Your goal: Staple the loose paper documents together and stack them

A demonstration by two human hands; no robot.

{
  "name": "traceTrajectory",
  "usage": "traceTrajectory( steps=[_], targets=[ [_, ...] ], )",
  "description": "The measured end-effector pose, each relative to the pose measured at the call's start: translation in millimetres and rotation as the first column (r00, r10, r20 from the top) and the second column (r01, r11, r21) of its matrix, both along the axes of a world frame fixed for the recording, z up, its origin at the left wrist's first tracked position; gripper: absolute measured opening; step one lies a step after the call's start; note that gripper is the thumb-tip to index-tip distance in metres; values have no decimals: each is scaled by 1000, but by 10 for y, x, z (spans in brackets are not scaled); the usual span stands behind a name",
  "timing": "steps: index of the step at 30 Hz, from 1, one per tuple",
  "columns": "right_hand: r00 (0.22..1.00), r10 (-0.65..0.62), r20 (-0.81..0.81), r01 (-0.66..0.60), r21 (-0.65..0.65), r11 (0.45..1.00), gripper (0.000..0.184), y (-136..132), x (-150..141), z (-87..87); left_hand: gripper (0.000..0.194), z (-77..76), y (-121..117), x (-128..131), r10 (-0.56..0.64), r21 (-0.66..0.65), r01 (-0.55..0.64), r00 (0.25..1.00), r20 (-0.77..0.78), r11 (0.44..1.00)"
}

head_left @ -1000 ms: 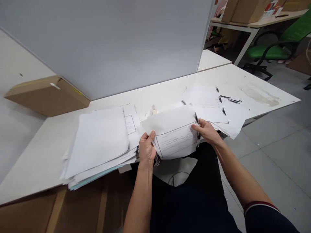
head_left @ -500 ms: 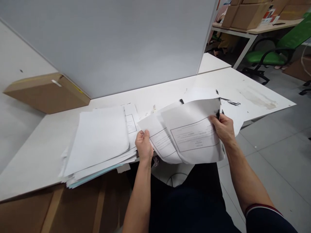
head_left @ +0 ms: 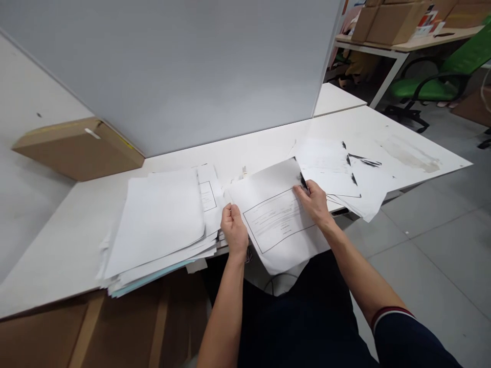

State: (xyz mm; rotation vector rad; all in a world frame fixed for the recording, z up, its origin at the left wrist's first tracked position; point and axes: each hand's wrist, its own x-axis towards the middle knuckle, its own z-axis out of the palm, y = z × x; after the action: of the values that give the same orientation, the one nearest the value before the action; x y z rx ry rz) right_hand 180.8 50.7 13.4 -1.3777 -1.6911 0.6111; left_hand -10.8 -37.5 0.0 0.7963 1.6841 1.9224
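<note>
A printed sheet of paper (head_left: 276,220) with a framed block of text and black smudges at its right edge is held up over the table's front edge. My right hand (head_left: 315,203) pinches its right side, thumb on top. At the left edge, my left hand (head_left: 235,227) is closed on paper, its fingertips partly hidden. Whether one sheet or more lies between the hands I cannot tell. Left of them sits a thick stack of papers (head_left: 161,220), a blank page on top. Loose printed sheets (head_left: 326,166) with black-marked edges lie to the right, some overhanging the edge.
A white table (head_left: 268,134) runs along a grey partition (head_left: 199,66). At its left end a cardboard box (head_left: 80,148) leans against the wall. A black slender object (head_left: 366,161) rests beyond the loose sheets. A green chair (head_left: 425,88) stands behind on the right.
My right hand drew a printed sheet rightward off another one, then came back left with paper over the lap. My left hand stayed nearly in place.
</note>
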Motion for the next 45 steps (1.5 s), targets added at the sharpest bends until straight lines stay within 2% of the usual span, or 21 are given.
traceTrajectory(
  steps=[3,7,13,16,18,20,22,25,27,30,32,34,39,41,45],
  targets=[
    [999,-6,36,5,48,999,30,-3,-15,-61,36,56,-31,20,12,-1,-12,998,-66,1000],
    [1000,-10,-23,10,4,1000,27,-28,-10,-64,36,111,-60,64,-16,11,17,997,-81,1000],
    [973,-18,-230,-1,-82,997,25,-83,27,-19,29,133,-86,62,-12,-21,8,985,-173,1000],
    [912,57,-407,-138,-173,975,32,-73,119,17,26,182,-74,25,-5,11,7,993,-122,1000],
    [868,166,-468,-303,-234,924,33,-63,203,88,25,286,-59,-2,-4,85,10,997,-72,996],
    [832,281,-478,-446,-277,851,31,-61,276,209,24,462,-54,-30,15,189,0,997,-80,982],
    [804,327,-496,-501,-270,822,29,-65,314,370,24,690,-72,-59,63,293,-14,985,-158,956],
    [772,273,-574,-416,-133,899,26,-69,297,620,30,1002,-133,-108,121,391,1,950,-287,920],
    [731,258,-632,-350,-22,937,26,-61,257,731,39,1097,-160,-144,40,381,106,933,-358,918],
    [687,275,-673,-339,38,940,26,-29,184,750,38,1030,-128,-186,-104,277,227,912,-397,934],
    [668,269,-694,-357,19,934,24,2,131,687,26,919,-75,-195,-141,215,233,917,-373,949],
    [651,259,-713,-371,-1,929,24,29,84,622,24,842,-31,-187,-135,180,208,927,-349,961],
    [648,279,-709,-362,35,931,27,57,25,593,26,894,-22,-146,-106,216,191,929,-355,957],
    [651,304,-696,-389,38,920,29,64,22,579,29,900,-20,-151,-144,213,224,931,-336,951],
    [636,359,-684,-483,10,875,30,95,37,495,33,806,11,-180,-232,153,274,941,-247,949]
  ],
)
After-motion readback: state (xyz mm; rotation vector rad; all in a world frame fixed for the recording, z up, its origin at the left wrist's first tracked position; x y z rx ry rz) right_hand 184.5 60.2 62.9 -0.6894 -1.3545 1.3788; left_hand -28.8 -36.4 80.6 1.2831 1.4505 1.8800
